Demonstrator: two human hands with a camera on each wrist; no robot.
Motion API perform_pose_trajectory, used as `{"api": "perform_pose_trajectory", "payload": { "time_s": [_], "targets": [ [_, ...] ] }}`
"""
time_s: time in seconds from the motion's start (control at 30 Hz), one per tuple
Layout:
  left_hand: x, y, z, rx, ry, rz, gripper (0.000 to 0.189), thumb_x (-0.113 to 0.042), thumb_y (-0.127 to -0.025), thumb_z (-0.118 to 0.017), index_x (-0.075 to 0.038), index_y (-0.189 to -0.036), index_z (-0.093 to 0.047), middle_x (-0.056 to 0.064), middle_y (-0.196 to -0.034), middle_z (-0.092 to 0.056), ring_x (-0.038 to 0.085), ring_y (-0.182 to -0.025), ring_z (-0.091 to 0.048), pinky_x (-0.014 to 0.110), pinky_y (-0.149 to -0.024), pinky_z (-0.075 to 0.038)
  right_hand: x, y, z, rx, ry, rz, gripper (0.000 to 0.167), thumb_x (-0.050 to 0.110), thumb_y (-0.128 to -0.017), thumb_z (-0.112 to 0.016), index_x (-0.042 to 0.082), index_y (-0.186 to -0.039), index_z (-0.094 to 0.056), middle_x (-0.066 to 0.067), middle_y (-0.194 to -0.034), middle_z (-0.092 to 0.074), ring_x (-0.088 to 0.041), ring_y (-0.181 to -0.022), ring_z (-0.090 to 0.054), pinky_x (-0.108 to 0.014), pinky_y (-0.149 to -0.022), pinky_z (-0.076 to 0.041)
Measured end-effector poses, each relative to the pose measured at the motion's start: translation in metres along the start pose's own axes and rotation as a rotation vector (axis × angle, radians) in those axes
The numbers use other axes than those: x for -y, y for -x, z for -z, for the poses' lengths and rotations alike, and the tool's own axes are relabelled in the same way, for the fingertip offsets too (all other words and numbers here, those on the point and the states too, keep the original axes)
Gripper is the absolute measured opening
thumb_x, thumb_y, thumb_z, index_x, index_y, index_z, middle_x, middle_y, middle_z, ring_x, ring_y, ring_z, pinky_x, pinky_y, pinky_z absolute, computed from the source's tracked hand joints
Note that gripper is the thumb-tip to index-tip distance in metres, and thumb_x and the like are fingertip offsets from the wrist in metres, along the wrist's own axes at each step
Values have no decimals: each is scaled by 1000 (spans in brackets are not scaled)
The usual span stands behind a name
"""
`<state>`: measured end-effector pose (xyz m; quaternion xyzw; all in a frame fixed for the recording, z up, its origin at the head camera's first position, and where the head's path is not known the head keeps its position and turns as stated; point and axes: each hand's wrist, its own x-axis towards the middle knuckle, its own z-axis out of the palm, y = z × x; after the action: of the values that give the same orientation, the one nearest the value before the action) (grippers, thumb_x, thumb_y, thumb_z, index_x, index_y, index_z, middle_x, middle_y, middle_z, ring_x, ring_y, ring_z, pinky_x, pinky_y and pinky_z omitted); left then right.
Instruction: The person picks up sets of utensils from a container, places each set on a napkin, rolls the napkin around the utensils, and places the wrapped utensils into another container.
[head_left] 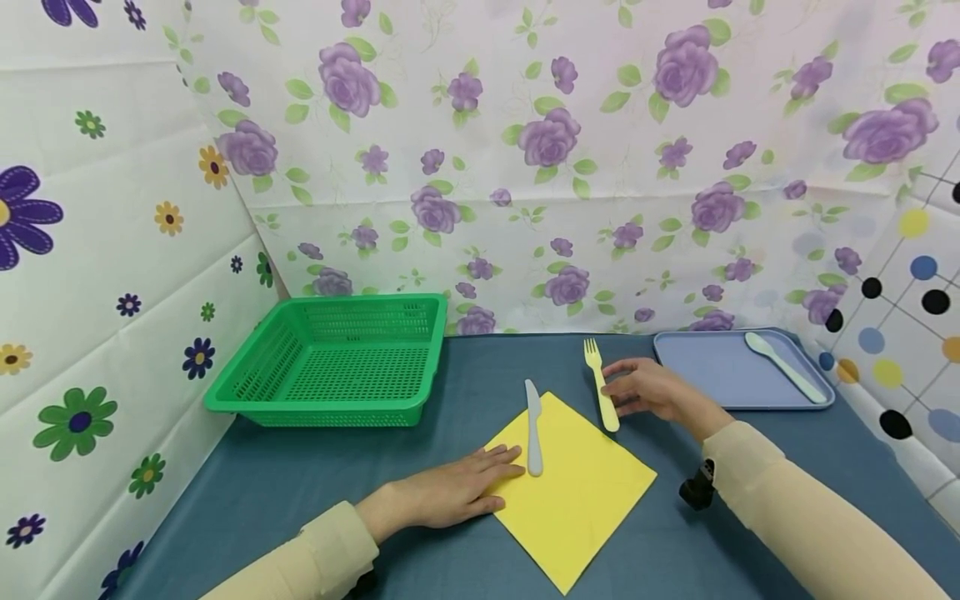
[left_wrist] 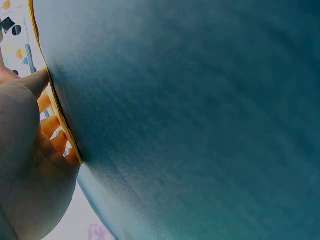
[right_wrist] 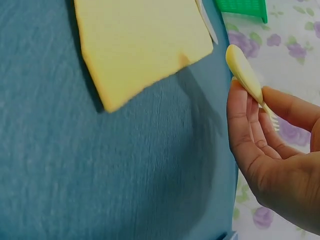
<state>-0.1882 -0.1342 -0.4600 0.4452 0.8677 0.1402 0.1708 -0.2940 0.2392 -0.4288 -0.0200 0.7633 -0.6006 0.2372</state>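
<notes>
In the head view a yellow fork (head_left: 602, 392) points its tines away from me, and my right hand (head_left: 651, 388) pinches its handle between thumb and fingers. The right wrist view shows the same fork (right_wrist: 245, 72) raised over the blue cloth. A yellow square napkin (head_left: 573, 492) lies turned cornerwise on the table. Across its upper left part lies a grey knife (head_left: 534, 429), blade pointing away. My left hand (head_left: 468, 487) rests with spread, straight fingers on the napkin's left edge, fingertips close beside the knife handle.
A green plastic basket (head_left: 318, 414) stands at the back left. At the back right is a blue-grey tray (head_left: 705, 367) with a pale green knife (head_left: 783, 367) lying in it. Blue cloth (head_left: 450, 550) covers the table. Flowered sheets (head_left: 495, 242) hang behind and at the sides.
</notes>
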Motion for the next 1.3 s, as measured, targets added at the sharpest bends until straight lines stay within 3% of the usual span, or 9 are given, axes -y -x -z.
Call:
{"api": "perform_pose_trajectory", "payload": {
  "time_s": [0.77, 1.3],
  "targets": [
    [1, -1, 1, 15, 16, 13, 56, -45, -114, -37, -25, -165, -29, -6, -174, -13, 17, -160, -11, 40, -129, -18, -4, -2, -58, 55, -52, -23, 45, 4, -97, -72, -6, -135, -52, -17, -92, -74, -25, -77, -74, -42, -74, -65],
    [2, -1, 0, 7, 10, 3, 56, -44, -114, -37, -24, -165, -30, -4, -174, -13, 17, -160, -10, 40, -129, -18, -6, -6, -71, 53, -78, -40, 40, 2, -96, -72, -5, -132, -55, -19, -95, -75, -29, -79, -76, -44, -72, -65]
  ]
}}
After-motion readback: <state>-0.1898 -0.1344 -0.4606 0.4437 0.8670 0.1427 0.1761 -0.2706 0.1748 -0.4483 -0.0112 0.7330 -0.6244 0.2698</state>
